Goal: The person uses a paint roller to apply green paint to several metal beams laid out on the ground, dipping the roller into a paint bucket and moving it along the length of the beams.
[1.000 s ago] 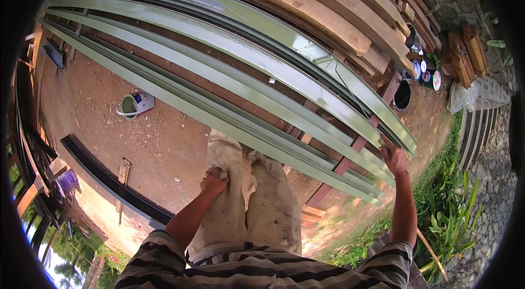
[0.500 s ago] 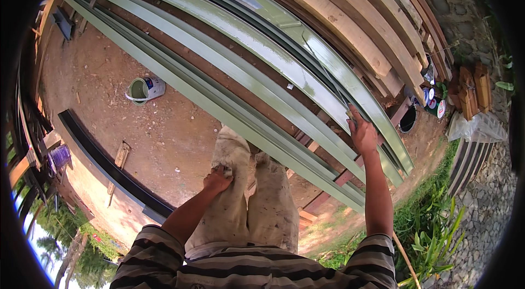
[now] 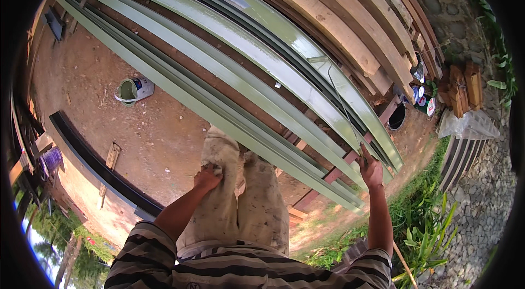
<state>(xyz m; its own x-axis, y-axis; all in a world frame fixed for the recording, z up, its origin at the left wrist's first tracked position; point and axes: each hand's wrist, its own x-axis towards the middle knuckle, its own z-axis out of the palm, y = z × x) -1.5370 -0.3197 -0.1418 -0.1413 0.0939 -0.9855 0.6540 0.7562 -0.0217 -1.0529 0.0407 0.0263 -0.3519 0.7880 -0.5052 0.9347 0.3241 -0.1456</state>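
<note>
My right hand (image 3: 370,171) is closed round the handle of a paint roller (image 3: 318,60), whose long thin wire frame stretches away from me. The small roller head rests on the farthest green-painted metal beam (image 3: 377,125), which has a wet-looking shine. Closer in lie further green beams (image 3: 219,78), side by side. My left hand (image 3: 208,177) is closed at my left knee, against the stained pale trousers (image 3: 216,207). A greyish bit shows at its fingers, too small to name.
A paint bucket (image 3: 143,88) stands on the dirt ground left of the beams. Wooden planks (image 3: 328,21) are stacked beyond them. Dark crossbars (image 3: 333,173) run under the beams. A black curved-looking beam (image 3: 104,166) lies at left; paint cans (image 3: 429,104) stand at right.
My right hand has drawn nearer to me, and the roller head has slid along the far beam toward its right end. My left hand stays at the knee. The view has shifted slightly.
</note>
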